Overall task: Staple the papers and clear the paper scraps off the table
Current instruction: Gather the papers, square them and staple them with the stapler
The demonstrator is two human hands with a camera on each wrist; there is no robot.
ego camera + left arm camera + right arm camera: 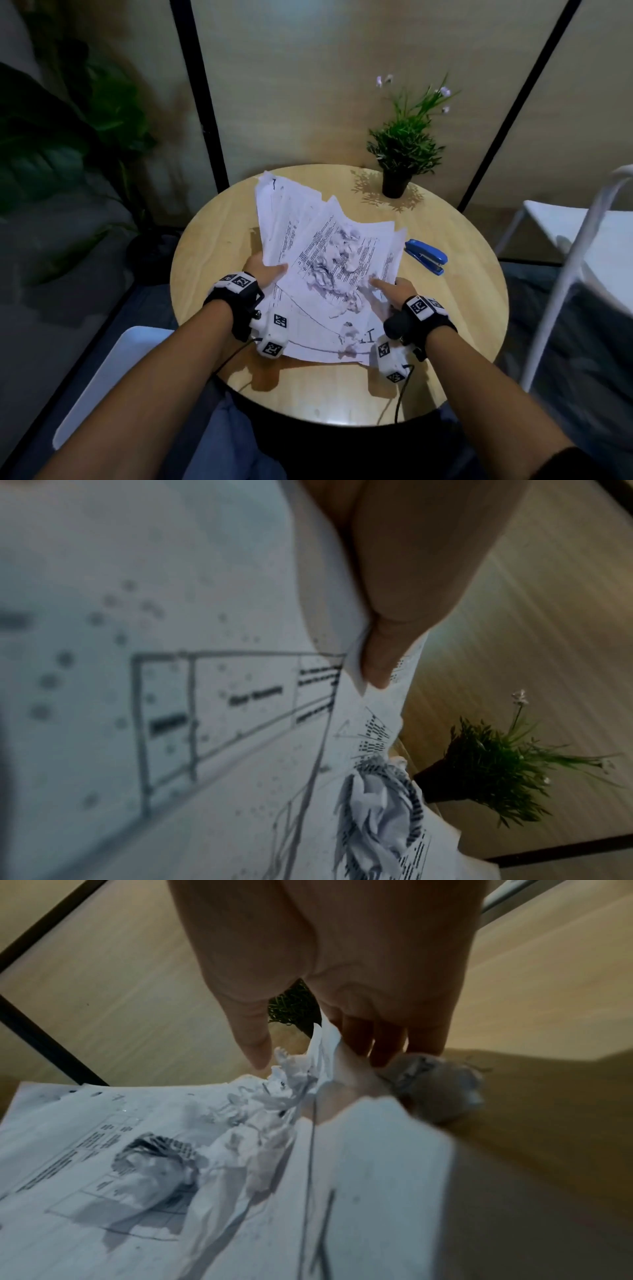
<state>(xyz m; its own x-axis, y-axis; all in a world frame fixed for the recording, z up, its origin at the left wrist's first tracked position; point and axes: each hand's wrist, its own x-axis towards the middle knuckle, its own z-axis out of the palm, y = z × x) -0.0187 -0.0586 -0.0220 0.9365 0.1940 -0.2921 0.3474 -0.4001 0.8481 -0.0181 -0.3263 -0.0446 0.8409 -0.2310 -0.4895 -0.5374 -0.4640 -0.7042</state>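
Note:
A loose fan of printed papers (308,246) is held a little above the round wooden table (212,246), with several crumpled paper scraps (337,263) lying on top. My left hand (265,270) pinches the papers' left edge, thumb on top (377,656). My right hand (390,287) grips the right edge, thumb above and fingers (387,1042) under the sheets (377,1177). One crumpled scrap (441,1088) lies on the table beyond my right fingers. A blue stapler (426,256) rests on the table right of the papers, untouched.
A small potted plant (400,154) stands at the table's far right. A white chair (589,246) is to the right, another white seat (113,377) at the near left. Large dark leaves (51,137) fill the left. A panelled wall stands behind the table.

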